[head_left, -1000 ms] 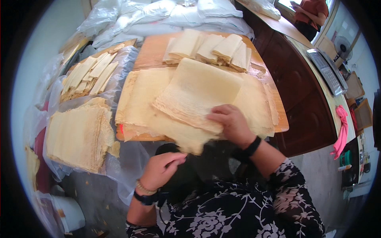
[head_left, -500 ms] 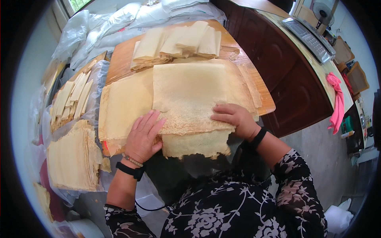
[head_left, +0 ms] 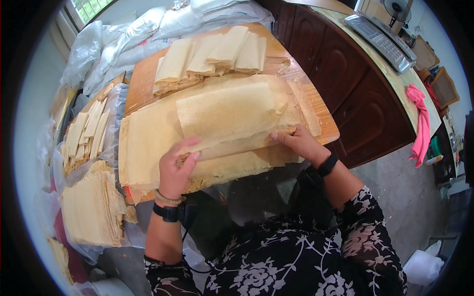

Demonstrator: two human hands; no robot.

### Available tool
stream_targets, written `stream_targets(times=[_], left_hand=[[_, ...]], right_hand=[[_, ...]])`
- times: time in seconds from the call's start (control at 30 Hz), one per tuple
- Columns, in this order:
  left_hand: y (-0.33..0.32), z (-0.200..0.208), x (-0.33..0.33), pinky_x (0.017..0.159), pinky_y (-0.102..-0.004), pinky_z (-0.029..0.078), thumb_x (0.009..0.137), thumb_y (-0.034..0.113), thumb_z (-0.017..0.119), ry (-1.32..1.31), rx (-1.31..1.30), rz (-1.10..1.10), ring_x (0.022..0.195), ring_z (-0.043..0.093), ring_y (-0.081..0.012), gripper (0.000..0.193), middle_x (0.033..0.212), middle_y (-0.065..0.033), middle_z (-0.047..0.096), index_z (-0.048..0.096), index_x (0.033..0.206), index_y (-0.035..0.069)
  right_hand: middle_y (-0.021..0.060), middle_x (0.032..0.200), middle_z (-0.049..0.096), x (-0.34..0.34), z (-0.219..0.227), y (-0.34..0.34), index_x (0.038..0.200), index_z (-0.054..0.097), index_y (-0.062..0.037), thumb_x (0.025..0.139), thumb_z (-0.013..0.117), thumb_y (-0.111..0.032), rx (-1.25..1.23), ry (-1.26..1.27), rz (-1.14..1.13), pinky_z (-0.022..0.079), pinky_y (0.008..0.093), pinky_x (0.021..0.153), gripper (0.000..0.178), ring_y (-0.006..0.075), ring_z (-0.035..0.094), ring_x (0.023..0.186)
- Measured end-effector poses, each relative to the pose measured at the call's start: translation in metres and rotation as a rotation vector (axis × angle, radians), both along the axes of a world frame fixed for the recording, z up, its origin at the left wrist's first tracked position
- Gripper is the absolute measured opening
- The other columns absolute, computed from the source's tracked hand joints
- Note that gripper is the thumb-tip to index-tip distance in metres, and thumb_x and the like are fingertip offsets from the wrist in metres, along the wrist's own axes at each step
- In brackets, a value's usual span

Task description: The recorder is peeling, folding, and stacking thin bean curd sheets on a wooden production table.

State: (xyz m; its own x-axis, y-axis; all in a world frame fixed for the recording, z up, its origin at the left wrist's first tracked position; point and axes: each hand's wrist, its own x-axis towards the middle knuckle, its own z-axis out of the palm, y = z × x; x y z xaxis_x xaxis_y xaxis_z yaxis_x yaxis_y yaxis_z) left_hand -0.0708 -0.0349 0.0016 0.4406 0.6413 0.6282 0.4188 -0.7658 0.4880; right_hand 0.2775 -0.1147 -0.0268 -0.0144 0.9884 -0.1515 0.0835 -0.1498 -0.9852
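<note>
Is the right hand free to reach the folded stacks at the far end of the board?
Probably not as things stand: the right hand grips the near edge of the top sheet. Nothing stands between it and the folded stacks, so the way looks open once it lets go.

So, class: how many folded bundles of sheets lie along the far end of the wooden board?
4: far-left bundle, second bundle, third bundle, far-right bundle, overlapping in a row. More may be hidden beneath.

Small food workshop: stacked thin sheets on wooden board, sacks, scale
</note>
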Motion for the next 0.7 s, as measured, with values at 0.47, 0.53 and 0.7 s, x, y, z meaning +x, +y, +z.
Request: stream_targets(times=[0.47,0.53,0.7], left_hand=[[0.029,-0.015,0.028,0.064,-0.0298,0.045,0.091,0.025,0.074,-0.117,-0.682,0.258,0.068,0.052,-0.0101,0.030,0.071,-0.0030,0.063,0.067,0.086,-0.004],[0.031,-0.019,0.028,0.063,-0.0308,0.045,0.090,0.025,0.074,-0.092,-0.720,0.288,0.068,0.052,-0.0099,0.031,0.071,-0.0034,0.063,0.067,0.084,-0.004],[0.028,-0.019,0.034,0.060,-0.0354,0.045,0.088,0.021,0.072,-0.087,-0.695,0.320,0.061,0.056,-0.0162,0.030,0.065,-0.0060,0.064,0.063,0.077,-0.005]], right_hand=[[0.0210,0.123,0.067,-0.030,0.012,0.008,0.119,0.069,-0.0001,0.085,0.080,-0.032,0.212,-0.718,-0.429,0.050,0.0410,0.098,0.049,0.0317,0.064,0.114],[0.0195,0.131,0.062,-0.036,0.019,0.005,0.123,0.068,-0.0040,0.082,0.081,-0.031,0.444,-0.848,-0.495,0.046,0.0443,0.104,0.051,0.0344,0.057,0.124],[0.0151,0.147,0.053,-0.042,0.021,0.007,0.136,0.063,-0.0146,0.083,0.079,-0.030,0.875,-1.077,0.098,0.039,0.0463,0.114,0.058,0.0384,0.047,0.137]])
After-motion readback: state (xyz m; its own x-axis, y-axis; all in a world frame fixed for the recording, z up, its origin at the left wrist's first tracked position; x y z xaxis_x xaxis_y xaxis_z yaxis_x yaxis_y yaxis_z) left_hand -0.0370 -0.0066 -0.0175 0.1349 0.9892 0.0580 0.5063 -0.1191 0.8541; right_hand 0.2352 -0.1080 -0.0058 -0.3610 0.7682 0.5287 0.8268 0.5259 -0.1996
